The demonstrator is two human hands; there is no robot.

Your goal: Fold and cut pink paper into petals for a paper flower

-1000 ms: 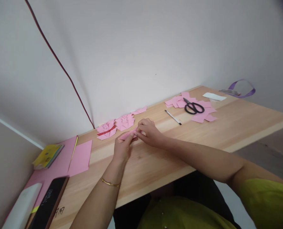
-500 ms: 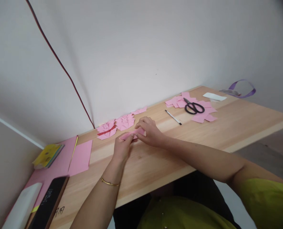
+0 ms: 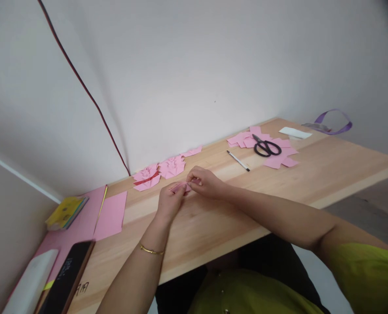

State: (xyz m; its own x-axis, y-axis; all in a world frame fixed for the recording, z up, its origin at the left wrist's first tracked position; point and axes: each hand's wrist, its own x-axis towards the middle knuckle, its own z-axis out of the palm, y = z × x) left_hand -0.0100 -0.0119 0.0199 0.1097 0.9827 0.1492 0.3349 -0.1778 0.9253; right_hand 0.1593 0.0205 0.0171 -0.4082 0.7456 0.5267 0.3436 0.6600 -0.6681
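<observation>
Midway between the worktop's (image 3: 210,218) long edges, left hand (image 3: 169,201) and right hand (image 3: 208,184) pinch pink paper (image 3: 177,188). The right fingers (image 3: 194,172) have curled in, apparently creasing it.

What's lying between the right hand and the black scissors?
A white pen with dark ends lies on the table between the right hand and the black scissors; the head view shows it.

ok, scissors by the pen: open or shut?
Shut, it looks like: the scissors lie on the pink paper pieces with their blades together in one tapering point, no gap visible between them.
</observation>
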